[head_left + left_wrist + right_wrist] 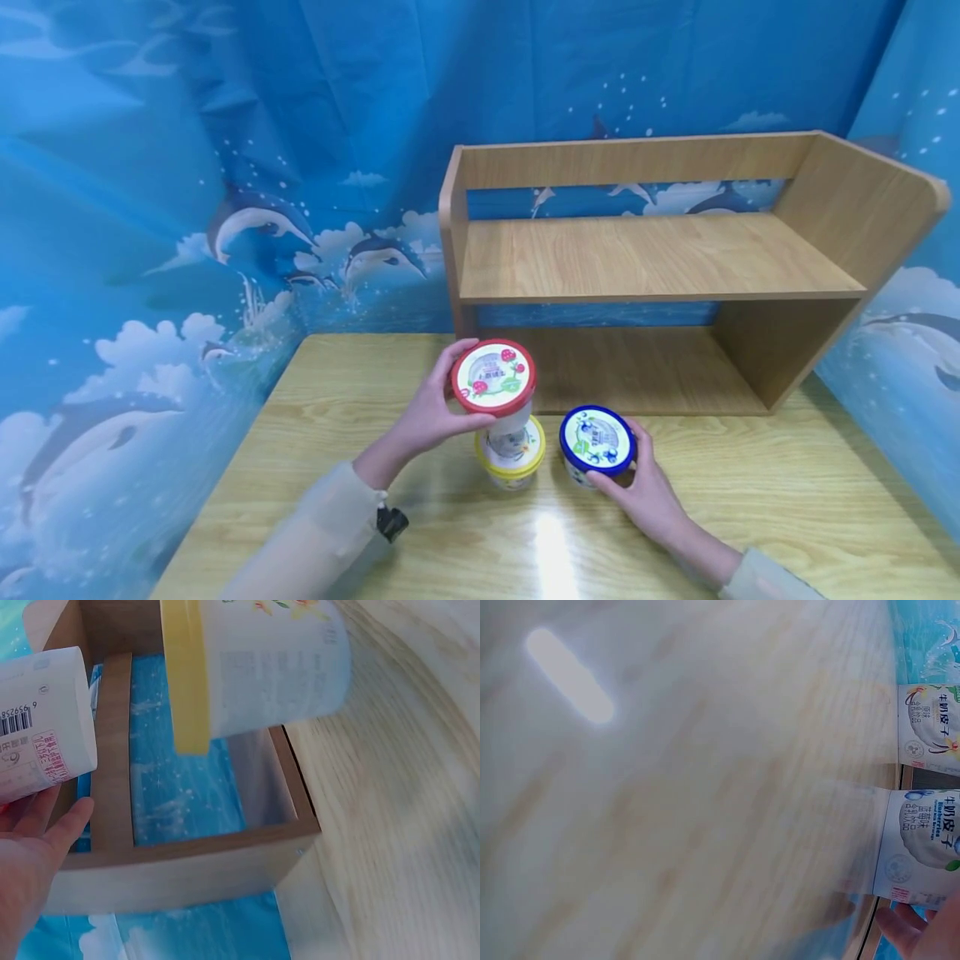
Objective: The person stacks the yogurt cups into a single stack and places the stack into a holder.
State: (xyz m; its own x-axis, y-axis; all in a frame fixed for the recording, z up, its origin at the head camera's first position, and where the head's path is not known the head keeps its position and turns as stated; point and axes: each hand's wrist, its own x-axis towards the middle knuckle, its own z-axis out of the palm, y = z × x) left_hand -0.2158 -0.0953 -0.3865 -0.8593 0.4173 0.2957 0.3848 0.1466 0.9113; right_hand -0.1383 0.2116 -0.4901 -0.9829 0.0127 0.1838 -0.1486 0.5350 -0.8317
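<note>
In the head view, my left hand (427,412) grips a red-lidded tub (493,379) with strawberries on its lid, thumb on the near side and fingers on the far side. That tub is raised and overlaps the yellow-lidded tub (512,454), which stands upright on the table. My right hand (651,496) holds a blue-lidded tub (597,442) with blueberries on the lid, just right of the yellow one. The left wrist view shows the red-lidded tub's white side (45,720) with a barcode. Blueberry lettering faces the right wrist camera on the blue-lidded tub (922,847).
Behind the tubs, a two-level wooden shelf (660,258) stands at the back of the wooden table (337,392). Blue curtain with dolphins (360,108) hangs behind and along both sides. A black device (392,523) is strapped at the left wrist.
</note>
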